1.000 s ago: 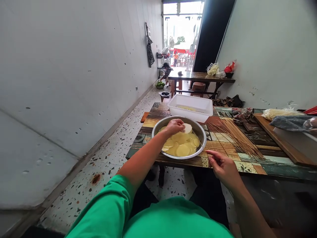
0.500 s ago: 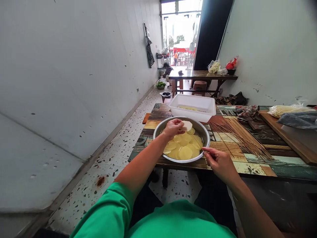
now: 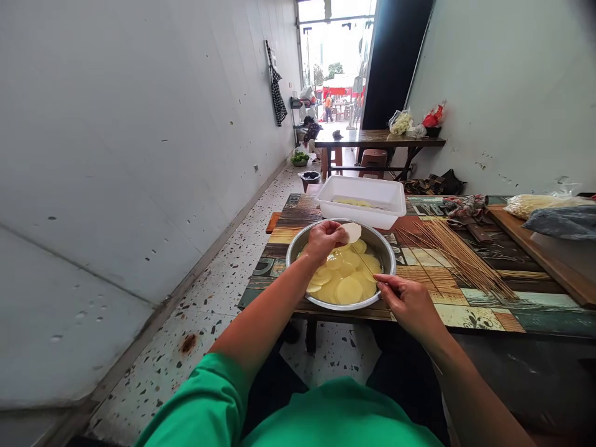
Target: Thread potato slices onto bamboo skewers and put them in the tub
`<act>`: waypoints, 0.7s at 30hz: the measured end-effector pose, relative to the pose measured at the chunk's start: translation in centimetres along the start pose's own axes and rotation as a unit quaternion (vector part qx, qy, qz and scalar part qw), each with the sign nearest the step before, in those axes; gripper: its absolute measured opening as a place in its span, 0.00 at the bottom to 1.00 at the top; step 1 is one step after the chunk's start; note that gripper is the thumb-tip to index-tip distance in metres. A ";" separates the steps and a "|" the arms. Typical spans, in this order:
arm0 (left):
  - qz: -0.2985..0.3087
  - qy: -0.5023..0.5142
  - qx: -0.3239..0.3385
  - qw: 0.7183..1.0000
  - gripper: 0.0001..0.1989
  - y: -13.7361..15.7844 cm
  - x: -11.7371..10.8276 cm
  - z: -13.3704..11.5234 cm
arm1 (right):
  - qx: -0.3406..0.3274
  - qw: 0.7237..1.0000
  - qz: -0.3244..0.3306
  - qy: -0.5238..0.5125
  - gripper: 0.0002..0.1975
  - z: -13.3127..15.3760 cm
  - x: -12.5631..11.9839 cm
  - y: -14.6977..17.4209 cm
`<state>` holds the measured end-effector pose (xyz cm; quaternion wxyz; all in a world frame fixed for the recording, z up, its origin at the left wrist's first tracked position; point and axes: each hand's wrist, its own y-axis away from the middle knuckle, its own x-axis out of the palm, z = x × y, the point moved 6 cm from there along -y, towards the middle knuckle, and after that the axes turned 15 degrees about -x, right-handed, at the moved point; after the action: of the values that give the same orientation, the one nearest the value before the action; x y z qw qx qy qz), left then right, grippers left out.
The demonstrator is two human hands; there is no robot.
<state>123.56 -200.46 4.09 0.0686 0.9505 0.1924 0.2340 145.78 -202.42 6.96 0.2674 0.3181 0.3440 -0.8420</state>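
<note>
Above a round metal basin (image 3: 389, 273), my left hand (image 3: 322, 241) pinches a thin, pale potato slice (image 3: 352, 233). My right hand (image 3: 406, 299) grips the lower end of a thin bamboo skewer (image 3: 364, 262) at the basin's right rim. The skewer slants up and left to the slice; whether its tip has gone through cannot be made out. Many round yellow potato slices (image 3: 349, 289) lie in liquid inside the basin. A loose bundle of bamboo skewers (image 3: 459, 257) is spread on the table to the right of my right hand.
Behind the basin stands a white plastic tub (image 3: 361, 214) with some slices in it. A wooden board (image 3: 535, 251), a crumpled cloth (image 3: 465, 205) and bagged food (image 3: 535, 203) are at the right. Farther off, a person (image 3: 311, 129) crouches beside a second table (image 3: 363, 138).
My right hand has shifted slightly left and up with the skewer. The potato slice in my left hand is tilted a little differently. The far person's head has come into view.
</note>
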 end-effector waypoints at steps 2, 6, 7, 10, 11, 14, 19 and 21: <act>0.005 0.003 0.005 1.000 0.17 0.0 0.1 0.0 | 0.002 1.000 -0.001 -0.002 0.24 0.2 0.0 -0.1; 0.005 0.004 0.015 1.000 0.17 0.1 0.1 -0.1 | 0.010 1.000 0.008 -0.002 0.25 0.4 0.0 -0.2; 0.006 0.005 0.018 1.000 0.17 0.2 0.1 -0.1 | 0.013 1.000 0.010 -0.002 0.26 0.4 0.0 -0.2; 0.008 0.006 0.027 1.000 0.17 0.3 0.2 -0.3 | 0.015 1.000 0.010 0.001 0.26 0.3 0.0 -0.2; 0.007 0.006 0.030 1.000 0.17 0.4 0.3 -0.3 | 0.014 1.000 0.009 0.001 0.26 0.3 0.0 -0.2; 0.003 0.005 0.031 0.999 0.16 0.4 0.4 -0.4 | 0.011 1.000 0.002 -0.002 0.26 0.3 0.0 -0.3; 0.001 0.013 0.033 0.999 0.14 0.5 0.5 -0.4 | 0.013 1.000 0.000 -0.012 0.26 0.2 0.1 -0.5; 0.002 0.010 0.034 0.999 0.13 0.5 0.6 -0.4 | 0.017 1.000 0.005 -0.013 0.27 0.1 0.2 -0.5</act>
<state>124.01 -200.67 4.79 0.0335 0.9503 0.1990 0.2371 145.31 -202.27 7.12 0.2704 0.3132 0.3251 -0.8504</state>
